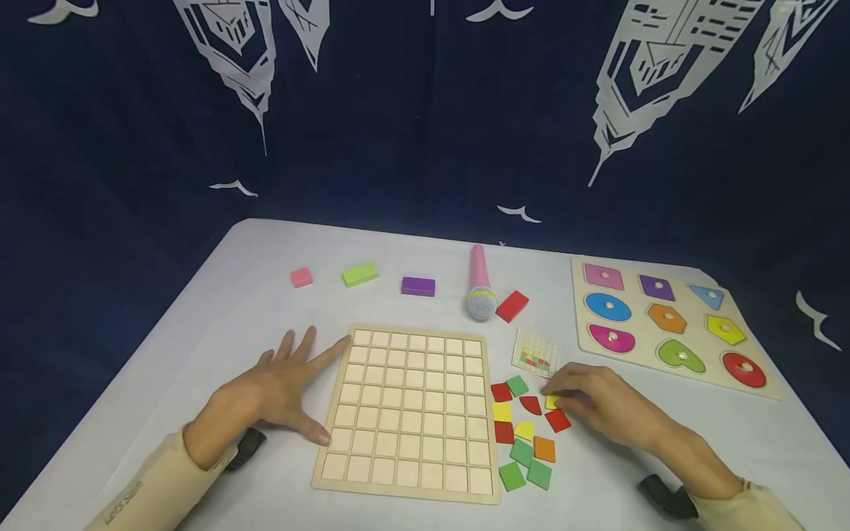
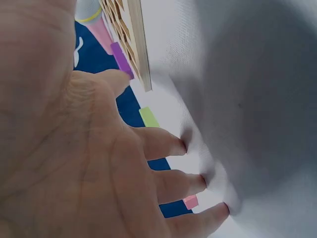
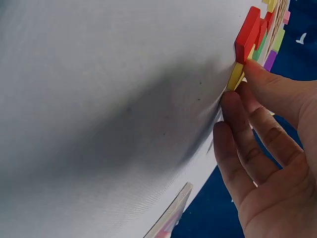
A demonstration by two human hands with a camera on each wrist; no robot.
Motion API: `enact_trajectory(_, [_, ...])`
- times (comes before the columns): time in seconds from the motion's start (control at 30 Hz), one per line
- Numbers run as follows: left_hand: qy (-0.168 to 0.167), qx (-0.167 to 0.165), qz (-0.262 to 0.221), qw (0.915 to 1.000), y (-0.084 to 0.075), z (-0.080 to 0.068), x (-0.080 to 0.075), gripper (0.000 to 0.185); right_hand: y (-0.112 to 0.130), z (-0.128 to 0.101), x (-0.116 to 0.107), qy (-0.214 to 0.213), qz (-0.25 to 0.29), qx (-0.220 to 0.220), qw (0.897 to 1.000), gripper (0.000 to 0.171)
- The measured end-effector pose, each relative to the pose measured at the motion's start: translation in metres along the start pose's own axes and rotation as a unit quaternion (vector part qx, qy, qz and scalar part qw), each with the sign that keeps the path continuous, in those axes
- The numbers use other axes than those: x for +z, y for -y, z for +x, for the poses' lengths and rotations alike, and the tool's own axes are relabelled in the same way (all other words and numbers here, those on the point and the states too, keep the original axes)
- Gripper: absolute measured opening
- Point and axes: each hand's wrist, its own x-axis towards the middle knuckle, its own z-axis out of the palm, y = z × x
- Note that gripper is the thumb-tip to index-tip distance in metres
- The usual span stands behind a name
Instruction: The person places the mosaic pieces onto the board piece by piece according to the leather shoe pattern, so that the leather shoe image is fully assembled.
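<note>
The left hand (image 1: 284, 385) lies with its fingers spread at the left side of a wooden grid board (image 1: 406, 493); thumb and index finger touch its left edge. In the left wrist view the other fingertips rest on the white table. Right of the board, the right hand (image 1: 600, 404) pinches a yellow tile (image 3: 235, 78) between thumb and fingers, low at the tabletop. A red tile (image 3: 247, 35) sits right beside it. Several loose red, green, yellow and orange tiles lie between the board and this hand. A small pattern card (image 1: 535, 352) lies just beyond the fingertips.
A wooden puzzle board (image 1: 637, 346) with colored knobbed shapes lies at the right. Along the back are a pink microphone (image 1: 480, 287), a red block (image 1: 512, 306), a purple block (image 1: 418, 287), a lime block (image 1: 360, 274) and a pink block (image 1: 301, 277). A dark blue curtain hangs behind.
</note>
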Motion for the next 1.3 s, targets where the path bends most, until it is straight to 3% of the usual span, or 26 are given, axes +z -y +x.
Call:
enact_trajectory(0.3, [0.007, -0.004, -0.007, 0.9999, -0.001, 0.001, 0.001, 0.136, -0.001, 0.006, -0.004, 0.012, 0.025, 0.022, 0.999, 0.023])
enact_trajectory(0.47, [0.005, -0.001, -0.005, 1.0000, -0.001, 0.002, 0.000, 0.137, 0.003, 0.007, -0.009, 0.004, 0.036, 0.012, 0.999, 0.024])
enact_trajectory(0.7, [0.010, -0.005, -0.006, 0.9999, 0.002, 0.000, 0.002, 0.138, 0.030, 0.025, -0.016, -0.009, 0.076, -0.024, 0.997, 0.019])
enact_trajectory(1.0, [0.007, 0.005, -0.006, 0.9999, 0.001, 0.000, 0.002, 0.136, 0.066, 0.060, -0.002, 0.001, 0.124, -0.035, 0.992, 0.006])
enact_trajectory(1.3, [0.000, 0.005, 0.006, 1.0000, 0.001, -0.002, 0.001, 0.136, 0.107, 0.094, 0.017, 0.023, 0.191, -0.046, 0.980, 0.005])
